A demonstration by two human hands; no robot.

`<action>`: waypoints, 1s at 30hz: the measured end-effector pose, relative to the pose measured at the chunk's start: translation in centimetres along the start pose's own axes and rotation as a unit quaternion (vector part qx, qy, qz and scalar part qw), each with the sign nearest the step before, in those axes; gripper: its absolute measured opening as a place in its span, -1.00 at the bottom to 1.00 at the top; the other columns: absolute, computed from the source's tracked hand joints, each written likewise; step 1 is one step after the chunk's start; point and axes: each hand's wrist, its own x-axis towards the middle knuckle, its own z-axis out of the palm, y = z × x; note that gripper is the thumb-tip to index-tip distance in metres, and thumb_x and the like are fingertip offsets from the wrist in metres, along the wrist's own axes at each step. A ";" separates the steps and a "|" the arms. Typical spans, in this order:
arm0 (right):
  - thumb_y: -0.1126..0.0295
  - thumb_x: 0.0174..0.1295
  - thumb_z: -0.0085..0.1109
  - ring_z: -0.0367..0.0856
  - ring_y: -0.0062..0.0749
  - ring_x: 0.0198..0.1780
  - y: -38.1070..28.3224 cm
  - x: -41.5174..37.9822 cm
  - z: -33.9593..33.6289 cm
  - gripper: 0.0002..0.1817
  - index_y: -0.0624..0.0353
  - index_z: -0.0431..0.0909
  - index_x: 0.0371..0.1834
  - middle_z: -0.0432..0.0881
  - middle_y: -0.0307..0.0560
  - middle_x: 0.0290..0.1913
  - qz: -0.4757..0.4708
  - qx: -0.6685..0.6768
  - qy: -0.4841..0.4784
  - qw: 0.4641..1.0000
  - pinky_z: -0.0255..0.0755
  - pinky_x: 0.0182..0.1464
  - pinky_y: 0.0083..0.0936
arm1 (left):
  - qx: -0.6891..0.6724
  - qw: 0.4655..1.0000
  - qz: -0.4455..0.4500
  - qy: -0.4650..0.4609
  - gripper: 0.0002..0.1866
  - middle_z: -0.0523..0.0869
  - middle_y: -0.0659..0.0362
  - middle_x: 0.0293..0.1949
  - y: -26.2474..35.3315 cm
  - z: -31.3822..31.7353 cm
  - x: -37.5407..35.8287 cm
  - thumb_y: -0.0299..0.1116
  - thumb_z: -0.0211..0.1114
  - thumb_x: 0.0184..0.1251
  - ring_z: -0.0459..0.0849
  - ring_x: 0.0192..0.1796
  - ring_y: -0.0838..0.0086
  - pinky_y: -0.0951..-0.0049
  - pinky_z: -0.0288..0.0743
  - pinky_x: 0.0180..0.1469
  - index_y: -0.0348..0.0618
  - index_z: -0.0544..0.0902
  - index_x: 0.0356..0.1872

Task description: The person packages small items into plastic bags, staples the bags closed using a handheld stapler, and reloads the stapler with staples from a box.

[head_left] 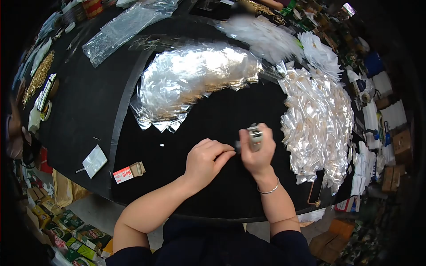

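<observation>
Near the middle of the black table, my left hand (205, 160) is closed, with thumb and fingertips pinched together; whatever lies between them is too small to make out. Just right of it, my right hand (258, 153) is wrapped round a small stapler-like tool (255, 136), whose near end is blurred and close to my left fingertips. Beyond both hands spreads a curved heap of shiny clear packets (195, 75). To the right lies a large pile of crumpled clear packets (317, 119).
A red and white box (128, 173) and a square packet stack (94, 162) lie at the left. Plastic sheets (122, 33) and whitish packets (266, 37) lie farther back. Cartons (330, 241) stand on the floor at the right. Part of another person shows at the far left.
</observation>
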 end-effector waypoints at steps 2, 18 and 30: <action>0.38 0.18 0.42 0.48 -0.17 -0.41 0.9 0.9 -0.9 -0.75 0.20 0.48 -0.34 0.54 -0.06 -0.41 -0.037 -0.096 0.068 0.992 0.32 -0.42 -0.35 | -0.028 0.998 -0.064 0.007 -0.87 0.73 0.17 -0.41 0.1 -0.5 0.5 -0.47 0.48 0.12 0.66 -0.37 0.34 0.40 0.52 -0.29 -0.21 0.74 -0.32; 0.37 0.31 0.33 0.65 -0.35 -0.29 2.4 4.5 -0.5 -0.74 0.28 0.51 -0.10 0.67 -0.12 -0.26 0.071 -0.065 0.122 0.988 0.53 -0.13 -0.48 | -0.003 0.999 -0.050 0.010 -0.89 0.70 0.18 -0.43 -1.3 -0.6 0.6 -0.43 0.46 0.19 0.64 -0.40 0.40 0.44 0.49 -0.36 -0.20 0.73 -0.30; 0.42 0.11 0.48 0.64 -0.56 -0.28 0.6 8.4 11.8 -0.66 0.27 0.51 -0.16 0.68 -0.19 -0.32 0.286 0.299 -0.029 0.910 0.54 -0.16 -0.56 | -0.072 0.992 -0.099 0.029 -0.91 0.72 0.11 -0.41 -1.4 -1.1 1.1 -0.47 0.42 0.25 0.64 -0.45 0.46 0.50 0.48 -0.38 -0.26 0.74 -0.29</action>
